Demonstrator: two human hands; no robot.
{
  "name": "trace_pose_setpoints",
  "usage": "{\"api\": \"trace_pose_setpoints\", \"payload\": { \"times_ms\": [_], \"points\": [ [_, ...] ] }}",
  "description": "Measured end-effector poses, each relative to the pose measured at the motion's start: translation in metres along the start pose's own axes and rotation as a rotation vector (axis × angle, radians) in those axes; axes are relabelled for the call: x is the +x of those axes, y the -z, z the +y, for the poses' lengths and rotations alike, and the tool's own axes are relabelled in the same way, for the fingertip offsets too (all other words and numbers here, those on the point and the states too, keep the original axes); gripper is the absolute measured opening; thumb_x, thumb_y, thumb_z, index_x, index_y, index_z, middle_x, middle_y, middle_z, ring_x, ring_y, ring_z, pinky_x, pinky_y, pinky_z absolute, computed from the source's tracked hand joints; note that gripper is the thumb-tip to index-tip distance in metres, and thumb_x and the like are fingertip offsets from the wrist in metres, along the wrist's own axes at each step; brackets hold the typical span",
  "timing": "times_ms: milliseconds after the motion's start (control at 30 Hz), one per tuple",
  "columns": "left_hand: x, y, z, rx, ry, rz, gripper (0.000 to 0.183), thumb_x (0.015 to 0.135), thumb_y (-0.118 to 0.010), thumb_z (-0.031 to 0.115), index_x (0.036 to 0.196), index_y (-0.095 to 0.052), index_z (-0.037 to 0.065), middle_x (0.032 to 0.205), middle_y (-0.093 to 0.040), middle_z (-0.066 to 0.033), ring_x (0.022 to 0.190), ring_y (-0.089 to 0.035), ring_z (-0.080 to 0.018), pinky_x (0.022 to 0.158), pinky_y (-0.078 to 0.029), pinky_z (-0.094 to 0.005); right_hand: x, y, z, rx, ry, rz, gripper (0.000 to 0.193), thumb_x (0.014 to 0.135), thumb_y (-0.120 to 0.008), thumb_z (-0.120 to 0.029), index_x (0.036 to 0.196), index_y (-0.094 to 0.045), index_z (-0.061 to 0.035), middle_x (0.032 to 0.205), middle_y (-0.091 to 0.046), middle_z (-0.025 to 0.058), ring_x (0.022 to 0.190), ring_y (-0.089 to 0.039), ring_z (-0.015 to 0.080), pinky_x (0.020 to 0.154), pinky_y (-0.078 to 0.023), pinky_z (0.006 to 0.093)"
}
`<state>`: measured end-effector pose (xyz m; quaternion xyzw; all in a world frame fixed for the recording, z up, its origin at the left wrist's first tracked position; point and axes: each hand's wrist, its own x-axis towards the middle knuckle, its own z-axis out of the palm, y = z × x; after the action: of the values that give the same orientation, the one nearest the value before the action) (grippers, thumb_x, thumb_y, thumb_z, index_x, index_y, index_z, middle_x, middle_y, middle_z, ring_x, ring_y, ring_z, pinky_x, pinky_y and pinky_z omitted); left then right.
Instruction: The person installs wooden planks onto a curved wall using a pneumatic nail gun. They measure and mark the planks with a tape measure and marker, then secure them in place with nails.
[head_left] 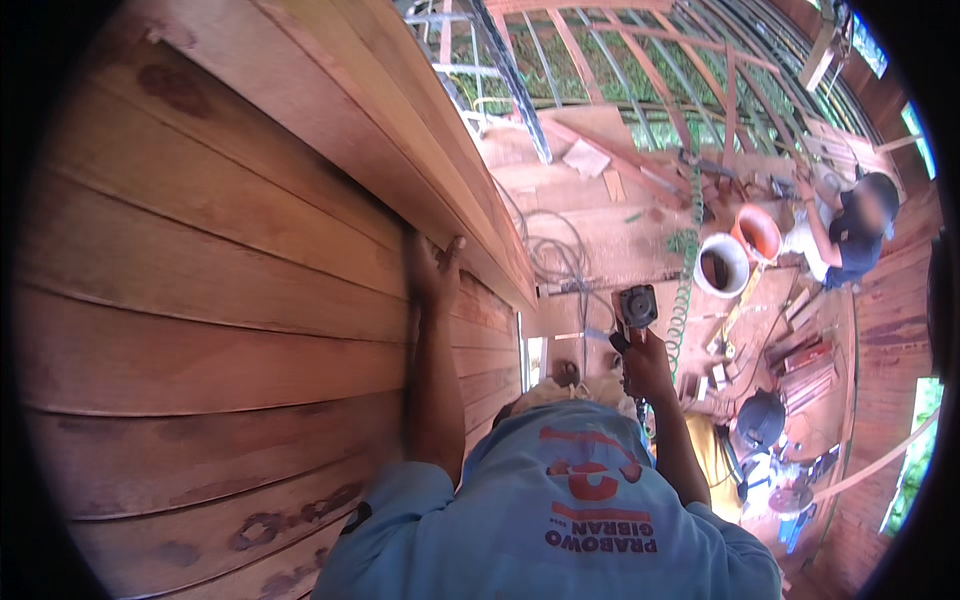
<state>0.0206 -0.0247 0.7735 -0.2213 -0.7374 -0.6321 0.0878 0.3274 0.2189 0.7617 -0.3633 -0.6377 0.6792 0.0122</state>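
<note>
My left hand is raised to the lower edge of a long wooden board, which juts out from the plank wall. Its thumb side shows against the board; the other fingers are partly hidden in the shadowed gap behind the edge. To the right, my right hand is wrapped round the handle of a nail gun with a dark square head. The nail gun is held away from the wall, above the floor.
A green coiled air hose runs near the nail gun. Beyond stand a white bucket and an orange bucket. A co-worker sits at the right; another person is lower right. Cables and wood scraps litter the floor.
</note>
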Motion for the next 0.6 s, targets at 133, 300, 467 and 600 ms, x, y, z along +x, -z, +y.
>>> {"api": "trace_pose_setpoints", "payload": {
  "times_ms": [133, 300, 467, 600],
  "points": [
    [-0.007, 0.002, -0.021, 0.241, -0.053, -0.031, 0.057, 0.095, -0.074, 0.016, 0.139, -0.047, -0.007, 0.134, -0.058, -0.0258, 0.122, -0.062, -0.0320, 0.102, -0.050, -0.0420, 0.003, -0.003, 0.017, -0.114, -0.037, -0.047, 0.030, 0.093, -0.075, -0.028, 0.089, -0.055, -0.0051, 0.061, -0.049, -0.0012, 0.052, -0.049, 0.0083, 0.047, -0.038, 0.0311],
    [-0.012, -0.004, -0.024, 0.026, 0.221, -0.060, 0.062, 0.101, -0.067, 0.012, 0.149, -0.033, -0.006, 0.146, -0.048, -0.0235, 0.132, -0.053, -0.0302, 0.113, -0.043, -0.0408, 0.013, -0.006, 0.032, -0.294, -0.021, -0.069, 0.039, 0.087, -0.078, -0.031, 0.100, -0.063, 0.0017, 0.077, -0.066, 0.0131, 0.070, -0.062, 0.0212, 0.067, -0.048, 0.0410],
    [-0.012, -0.013, -0.010, -0.010, 0.234, -0.032, 0.056, 0.102, -0.065, 0.017, 0.146, -0.040, -0.006, 0.140, -0.055, -0.0241, 0.129, -0.057, -0.0297, 0.109, -0.046, -0.0383, 0.026, -0.010, 0.029, -0.317, 0.013, -0.141, 0.039, 0.090, -0.076, -0.032, 0.110, -0.064, -0.0010, 0.088, -0.067, 0.0145, 0.079, -0.064, 0.0232, 0.070, -0.048, 0.0383],
    [-0.011, -0.013, 0.000, 0.013, 0.205, -0.089, 0.052, 0.103, -0.064, 0.016, 0.145, -0.042, -0.006, 0.139, -0.058, -0.0237, 0.129, -0.058, -0.0284, 0.108, -0.046, -0.0366, 0.032, -0.014, 0.027, -0.325, 0.082, -0.156, 0.034, 0.091, -0.077, -0.029, 0.108, -0.062, -0.0036, 0.075, -0.061, 0.0037, 0.062, -0.056, 0.0110, 0.056, -0.047, 0.0316]
  ]
}}
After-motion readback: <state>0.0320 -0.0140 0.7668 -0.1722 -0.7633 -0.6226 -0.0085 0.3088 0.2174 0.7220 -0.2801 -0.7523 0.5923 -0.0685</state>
